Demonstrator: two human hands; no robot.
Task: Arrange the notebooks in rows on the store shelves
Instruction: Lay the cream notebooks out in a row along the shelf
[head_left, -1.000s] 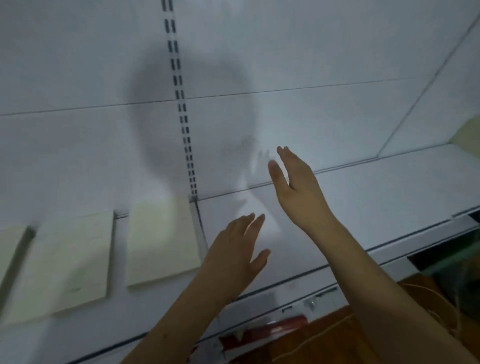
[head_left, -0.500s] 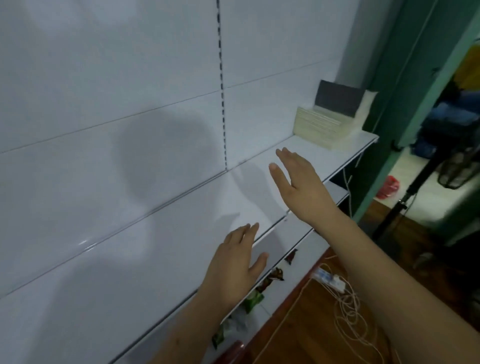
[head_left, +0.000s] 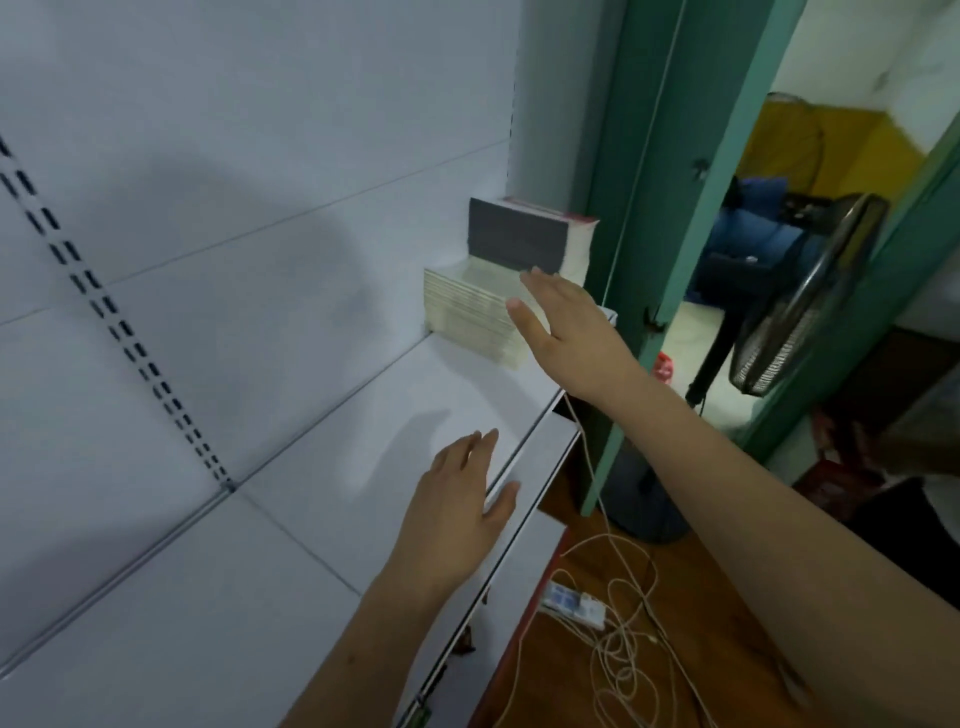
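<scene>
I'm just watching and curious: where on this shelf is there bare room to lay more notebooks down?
The shelf is bare from the cream notebook stack back along the wall to the slotted upright, and on past it toward the viewer. The left hand hovers over its front edge. The far end is crowded: the dark-covered stack sits on the cream one, with the right hand reaching in.

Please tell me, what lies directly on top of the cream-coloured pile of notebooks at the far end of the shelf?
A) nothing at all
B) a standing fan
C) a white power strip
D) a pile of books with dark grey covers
D: the pile of books with dark grey covers sits on the cream notebook pile, while the right hand reaches toward them, open and holding nothing.
</scene>
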